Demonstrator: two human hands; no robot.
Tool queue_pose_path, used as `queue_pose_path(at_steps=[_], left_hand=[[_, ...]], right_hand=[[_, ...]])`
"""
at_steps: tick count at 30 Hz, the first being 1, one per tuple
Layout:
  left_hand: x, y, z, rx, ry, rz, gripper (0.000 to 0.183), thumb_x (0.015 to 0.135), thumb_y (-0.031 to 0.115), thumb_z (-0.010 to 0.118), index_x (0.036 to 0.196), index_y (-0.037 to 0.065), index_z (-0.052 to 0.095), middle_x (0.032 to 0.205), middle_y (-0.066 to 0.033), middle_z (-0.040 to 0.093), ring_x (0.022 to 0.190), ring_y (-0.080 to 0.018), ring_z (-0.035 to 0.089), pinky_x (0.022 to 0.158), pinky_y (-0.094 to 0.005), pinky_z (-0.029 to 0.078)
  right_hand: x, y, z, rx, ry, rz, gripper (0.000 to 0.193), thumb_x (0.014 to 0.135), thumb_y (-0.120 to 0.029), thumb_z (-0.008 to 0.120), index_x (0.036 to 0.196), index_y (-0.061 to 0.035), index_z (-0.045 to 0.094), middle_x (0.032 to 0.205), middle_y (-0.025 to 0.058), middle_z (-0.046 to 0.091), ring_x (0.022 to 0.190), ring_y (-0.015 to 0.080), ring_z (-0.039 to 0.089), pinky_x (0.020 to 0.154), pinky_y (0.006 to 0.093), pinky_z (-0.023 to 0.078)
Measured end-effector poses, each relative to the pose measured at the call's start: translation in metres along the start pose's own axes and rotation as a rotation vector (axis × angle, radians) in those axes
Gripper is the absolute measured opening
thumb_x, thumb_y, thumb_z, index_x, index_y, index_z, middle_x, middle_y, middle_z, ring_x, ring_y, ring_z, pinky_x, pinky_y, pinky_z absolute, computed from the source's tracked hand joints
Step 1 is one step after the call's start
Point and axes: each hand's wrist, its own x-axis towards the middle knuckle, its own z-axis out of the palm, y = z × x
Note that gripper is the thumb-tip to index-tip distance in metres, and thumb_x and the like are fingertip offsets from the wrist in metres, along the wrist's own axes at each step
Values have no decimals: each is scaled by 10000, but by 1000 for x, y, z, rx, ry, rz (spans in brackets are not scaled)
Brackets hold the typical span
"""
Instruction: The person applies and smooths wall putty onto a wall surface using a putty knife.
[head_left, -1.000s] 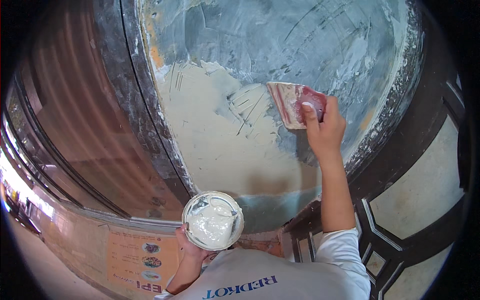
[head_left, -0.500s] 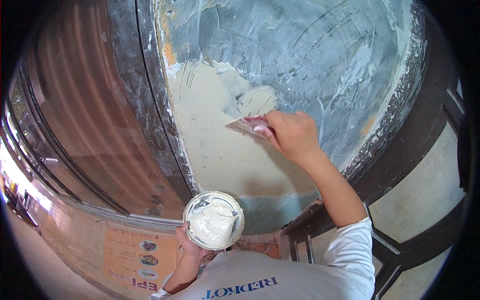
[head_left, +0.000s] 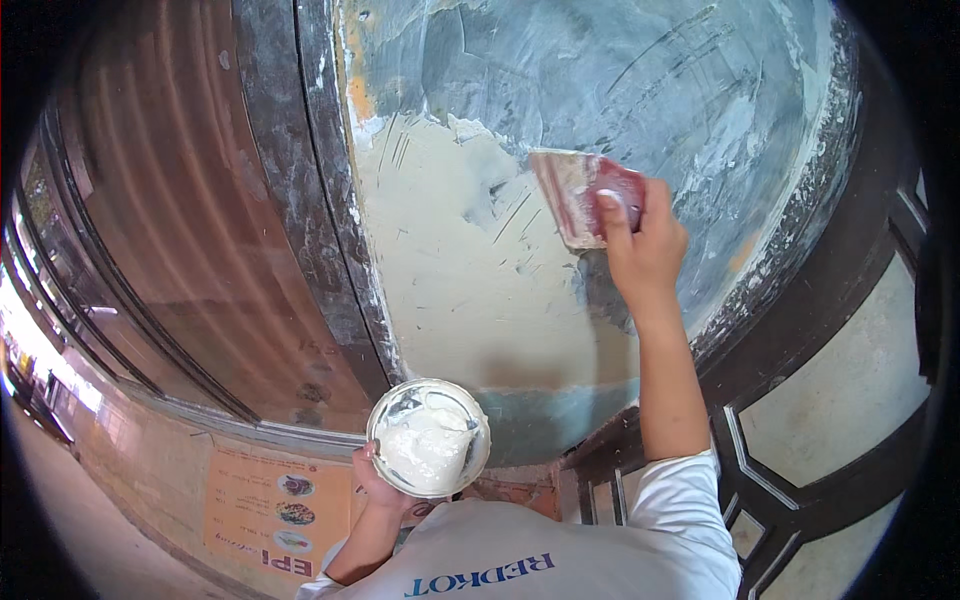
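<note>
My right hand [head_left: 645, 240] grips a wide red putty knife [head_left: 590, 198] smeared with cream filler, thumb on its near face. Its broad edge points left, at the border between the fresh cream putty [head_left: 450, 270] and the bare grey-blue wall [head_left: 560, 80]. Low in the middle, my left hand [head_left: 378, 480] holds up a round tub [head_left: 427, 438] by its left side. White putty fills part of the tub, and its rim is crusted. The fingers beneath the tub are hidden.
A dark, paint-spattered frame post [head_left: 310, 170] borders the wall on the left, beside brown glass [head_left: 180, 200]. On the right stands a dark panelled door [head_left: 830, 390] with pale panels. An orange printed poster [head_left: 270, 510] hangs at lower left.
My right hand has moved right and up with the putty knife, whose face has turned more into view. More putty covers the wall near it. The tub has stayed nearly still.
</note>
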Motion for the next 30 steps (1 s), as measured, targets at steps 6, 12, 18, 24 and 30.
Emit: queue_pose_path(at_steps=[6, 12, 18, 24, 30], left_hand=[[3, -1, 1, 4, 17, 4, 757, 776, 511, 450, 1338, 4, 435, 1303, -199, 521, 1147, -355, 546, 961, -460, 465], [1, 6, -3, -30, -17, -12, 746, 784, 504, 442, 1329, -5, 441, 1295, -204, 525, 1132, -361, 555, 953, -464, 470], [5, 4, -12, -44, 7, -13, 734, 789, 506, 438, 1327, 7, 449, 1290, -194, 531, 1124, -359, 560, 945, -469, 475], [9, 3, -14, 15, 76, -14, 732, 774, 500, 461, 1315, 7, 463, 1281, -190, 540, 1127, -346, 552, 939, -446, 472], [8, 3, -11, -27, 12, -69, 720, 786, 502, 435, 1306, 5, 471, 1287, -188, 538, 1127, -347, 551, 939, -448, 470]], right_hand=[[-34, -2, 18, -152, -399, -453, 290, 856, -379, 642, 886, -100, 573, 650, 97, 593, 573, 323, 574, 521, 408, 427], [-9, 1, 1, 63, 68, -9, 269, 836, -368, 652, 896, -112, 594, 662, 79, 597, 566, 317, 573, 526, 409, 436], [-42, 25, 2, -257, -340, -240, 324, 866, -389, 637, 950, -79, 601, 722, 121, 633, 636, 328, 623, 564, 422, 469], [-54, 21, -5, 31, -49, 45, 283, 838, -360, 658, 941, -100, 612, 713, 99, 623, 632, 322, 612, 544, 410, 450], [-56, 49, -10, -33, 98, 200, 269, 815, -330, 675, 920, -94, 600, 765, 108, 652, 663, 298, 624, 570, 381, 439]])
